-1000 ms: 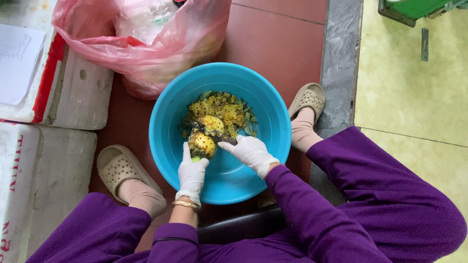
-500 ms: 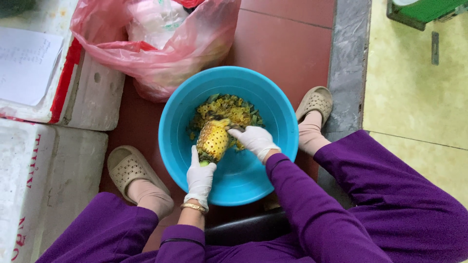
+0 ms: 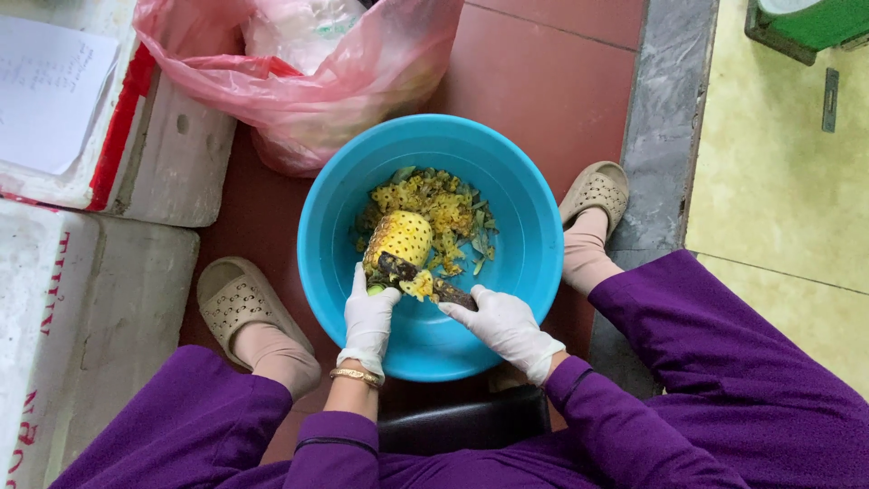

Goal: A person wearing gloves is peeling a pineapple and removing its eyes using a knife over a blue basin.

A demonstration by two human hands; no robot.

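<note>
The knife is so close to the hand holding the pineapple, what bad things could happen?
1. The knife lies across the pineapple right above the left hand. A slip could cut those fingers through the thin white glove.
2. The peeled fruit looks wet, so it might slide out of the grip into the peelings in the blue basin.
3. The basin sits on the floor between both feet; a nudge from the sandal might tip it.

Red tiled floor (image 3: pixel 543 63), grey stone strip (image 3: pixel 661 136), yellow floor (image 3: pixel 778 181), white foam boxes (image 3: pixel 81 308)
</note>
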